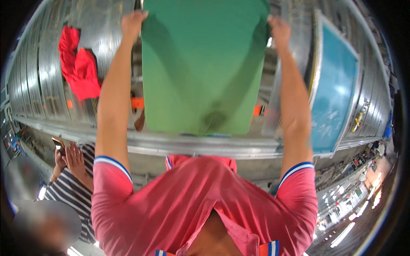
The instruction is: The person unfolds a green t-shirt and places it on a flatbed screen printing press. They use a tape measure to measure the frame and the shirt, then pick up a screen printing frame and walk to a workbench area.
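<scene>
A large flat green sheet (pixel 200 77) with rounded near corners stretches out before me; whether it is cloth or a board, I cannot tell. My left hand (pixel 134 23) is closed at its far left edge, fingertips pressed to the side. At the opposite edge, my right hand (pixel 279 32) has its fingers bent in against the sheet, partly hidden from above. Both arms are reaching far forward, and their shadows fall across the green surface. A dark damp-looking patch (pixel 213 119) shows near the sheet's close edge.
Crumpled red cloth (pixel 85 74) lies on metal slats at left. A framed blue screen (pixel 335 89) rests at right. A metal rail (pixel 205 147) runs along the near edge. At lower left, another person in a striped top holds a phone (pixel 58 146).
</scene>
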{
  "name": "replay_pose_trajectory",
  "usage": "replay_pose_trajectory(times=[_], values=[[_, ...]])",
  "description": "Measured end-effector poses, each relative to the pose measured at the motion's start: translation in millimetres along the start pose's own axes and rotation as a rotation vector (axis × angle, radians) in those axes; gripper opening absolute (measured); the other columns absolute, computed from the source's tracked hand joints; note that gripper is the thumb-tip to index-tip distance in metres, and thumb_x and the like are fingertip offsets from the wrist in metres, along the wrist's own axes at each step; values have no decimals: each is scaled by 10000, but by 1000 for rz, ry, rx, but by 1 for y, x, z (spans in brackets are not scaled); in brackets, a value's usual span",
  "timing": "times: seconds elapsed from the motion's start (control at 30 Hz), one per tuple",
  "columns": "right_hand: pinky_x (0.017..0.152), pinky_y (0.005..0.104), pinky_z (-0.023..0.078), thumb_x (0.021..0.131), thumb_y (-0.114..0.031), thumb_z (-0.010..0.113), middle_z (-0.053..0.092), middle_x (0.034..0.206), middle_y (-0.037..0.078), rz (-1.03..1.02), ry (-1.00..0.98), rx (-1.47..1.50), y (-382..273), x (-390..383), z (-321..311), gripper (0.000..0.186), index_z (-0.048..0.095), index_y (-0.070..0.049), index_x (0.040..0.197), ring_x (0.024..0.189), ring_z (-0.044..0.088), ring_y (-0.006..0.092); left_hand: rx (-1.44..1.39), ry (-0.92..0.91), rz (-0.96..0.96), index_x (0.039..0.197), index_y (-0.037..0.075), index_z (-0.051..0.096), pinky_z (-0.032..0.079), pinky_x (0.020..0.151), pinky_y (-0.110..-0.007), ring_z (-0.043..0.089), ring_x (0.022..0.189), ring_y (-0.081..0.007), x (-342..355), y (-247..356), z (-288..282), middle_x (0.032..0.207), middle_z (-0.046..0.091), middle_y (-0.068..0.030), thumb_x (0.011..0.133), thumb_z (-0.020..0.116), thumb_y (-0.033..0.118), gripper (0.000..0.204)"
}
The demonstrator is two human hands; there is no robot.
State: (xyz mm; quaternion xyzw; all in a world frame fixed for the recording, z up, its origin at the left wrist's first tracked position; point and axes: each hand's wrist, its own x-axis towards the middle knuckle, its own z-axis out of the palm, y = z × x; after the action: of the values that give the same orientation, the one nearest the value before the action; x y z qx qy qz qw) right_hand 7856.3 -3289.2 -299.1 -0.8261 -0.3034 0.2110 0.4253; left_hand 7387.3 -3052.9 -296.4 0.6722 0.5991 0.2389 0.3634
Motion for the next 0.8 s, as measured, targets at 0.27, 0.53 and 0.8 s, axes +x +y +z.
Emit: replay_pose_trajectory(times=[0.27,0.53,0.8], values=[[684,352,486,792,-107,670,668,781,102,68,153,141,6,53,29,160,690,-4,912,739,606,199,-262,131,-151,869,46,716,488,620,-316,605,684,-162,52,-23,15,742,679,-57,755,724,72,117],[802,426,473,862,-210,644,678,953,159,-287,358,-387,5,32,27,203,663,-31,955,893,630,313,252,297,195,961,38,714,472,764,-362,623,838,-228,11,26,11,896,694,-109,827,700,235,238],[1057,473,337,906,-122,585,542,1254,195,-500,120,-360,-35,-212,-16,264,567,10,1134,1272,420,393,439,-124,577,1410,51,394,132,1126,-594,193,1426,-365,-268,46,26,1534,259,-152,931,522,408,610]])
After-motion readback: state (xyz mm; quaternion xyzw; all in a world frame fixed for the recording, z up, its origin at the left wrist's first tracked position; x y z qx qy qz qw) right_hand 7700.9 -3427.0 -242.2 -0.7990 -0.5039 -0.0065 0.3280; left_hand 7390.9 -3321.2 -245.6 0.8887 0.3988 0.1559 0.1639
